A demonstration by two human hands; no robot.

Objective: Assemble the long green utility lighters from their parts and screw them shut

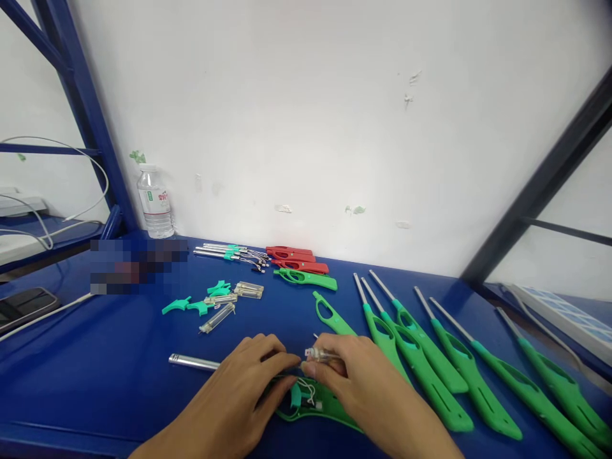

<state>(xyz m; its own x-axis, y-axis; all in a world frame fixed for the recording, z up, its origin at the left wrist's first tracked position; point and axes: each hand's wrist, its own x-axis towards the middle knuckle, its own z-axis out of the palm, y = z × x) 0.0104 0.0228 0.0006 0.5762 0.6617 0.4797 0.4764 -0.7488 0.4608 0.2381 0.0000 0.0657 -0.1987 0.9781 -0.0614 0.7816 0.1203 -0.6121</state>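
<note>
My left hand [248, 376] presses its curled fingers on an open green lighter half-shell [318, 405] lying on the blue table [119, 357]. A metal tube [194, 363] sticks out to the left from under that hand. My right hand [356, 376] pinches a small clear fuel tank [320, 354] just above the shell. Thin wires and a teal trigger [296, 395] show inside the shell between the hands. Another green shell half [332, 315] lies just beyond my right hand.
Several assembled green long-nosed lighters [430, 357] lie in a row to the right. Red and green shells [296, 261], metal tubes [224, 252], teal triggers [191, 305] and clear tanks [248, 290] lie behind. A water bottle [155, 203] stands by the wall; a phone [21, 306] at left.
</note>
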